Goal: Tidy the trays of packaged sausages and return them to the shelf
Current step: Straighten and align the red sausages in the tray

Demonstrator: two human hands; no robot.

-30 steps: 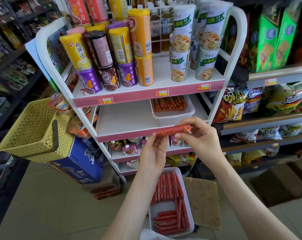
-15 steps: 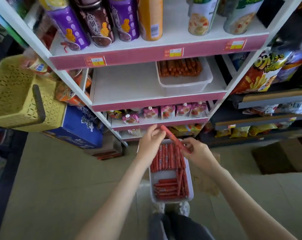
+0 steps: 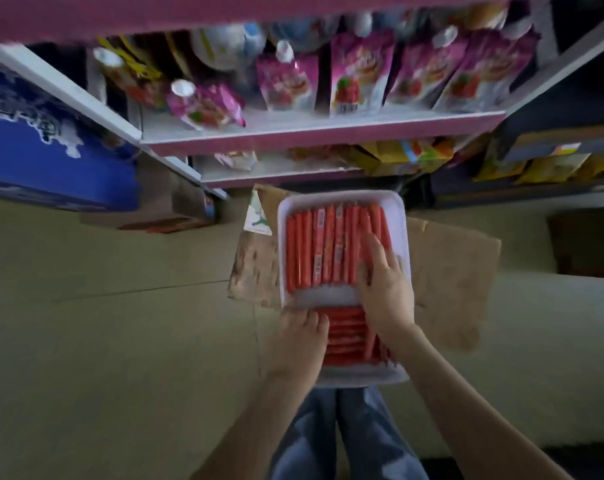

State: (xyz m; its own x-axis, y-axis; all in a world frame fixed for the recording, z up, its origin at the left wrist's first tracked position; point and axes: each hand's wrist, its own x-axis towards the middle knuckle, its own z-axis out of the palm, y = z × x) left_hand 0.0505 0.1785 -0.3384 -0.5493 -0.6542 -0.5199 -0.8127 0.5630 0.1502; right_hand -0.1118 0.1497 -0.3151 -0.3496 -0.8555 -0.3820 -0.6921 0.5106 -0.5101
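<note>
Tidying is in hand: the white tray (image 3: 342, 197) lies on cardboard (image 3: 449, 271) at centre frame; the right hand (image 3: 385, 282) presses flat-fingered on the sausages (image 3: 321, 244); the left hand (image 3: 302, 336) sits at the tray's left rim, grip unclear; next, probably a level two-handed lift.

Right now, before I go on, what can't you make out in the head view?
Head view:
Right hand hides the near ends of the right-hand sausages.
Left hand covers the tray at its left rim; whether it grips is unclear.
Pouches on the shelf: labels blurred by motion.
Higher shelf: contents cut off by the top edge.
</note>
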